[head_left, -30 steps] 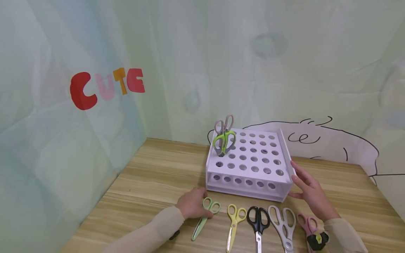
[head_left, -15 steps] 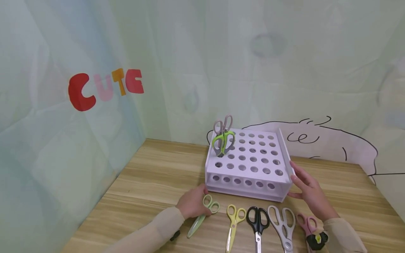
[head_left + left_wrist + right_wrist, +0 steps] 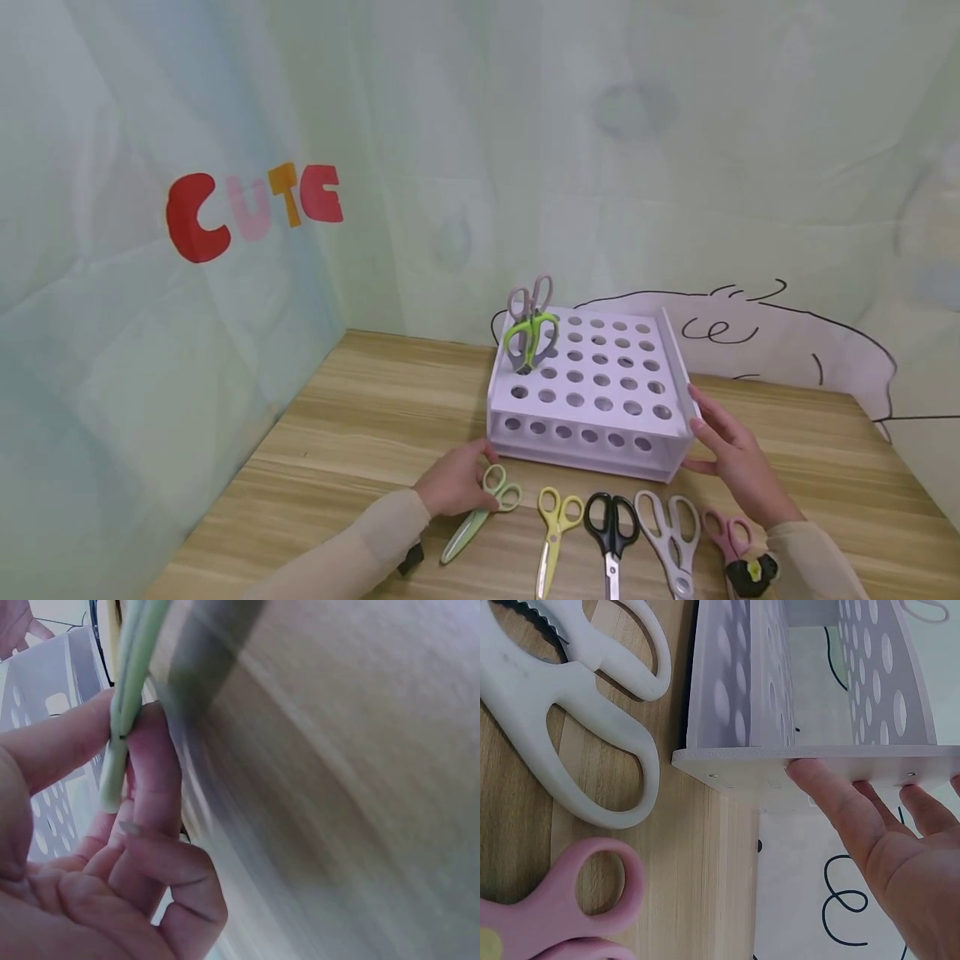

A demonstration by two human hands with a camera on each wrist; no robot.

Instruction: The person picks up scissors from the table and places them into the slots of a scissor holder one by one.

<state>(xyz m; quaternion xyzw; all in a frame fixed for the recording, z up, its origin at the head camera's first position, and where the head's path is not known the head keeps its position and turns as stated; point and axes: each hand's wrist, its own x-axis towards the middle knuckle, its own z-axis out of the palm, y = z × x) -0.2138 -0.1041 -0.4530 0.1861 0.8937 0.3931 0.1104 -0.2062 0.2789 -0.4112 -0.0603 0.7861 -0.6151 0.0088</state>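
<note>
My left hand pinches light green scissors by the handle, in front of the rack's left corner. Thumb and fingertips press on either side of the green handle in the left wrist view, and a shadow falls on the table beside it. Against the right side wall of the white perforated rack rests my right hand. Its fingers are nearly straight and touch the panel from outside in the right wrist view. Lime-and-grey scissors and mauve-handled scissors stand upright in holes at the rack's left.
Along the front lie yellow scissors, black-handled scissors, white kitchen scissors and pink scissors, partly behind the right wrist camera. A cloth backdrop with CUTE letters rises behind the wooden table.
The green scissors' blade tips have swung left and slightly up in my left hand's fingers. My right hand and the rack hold still.
</note>
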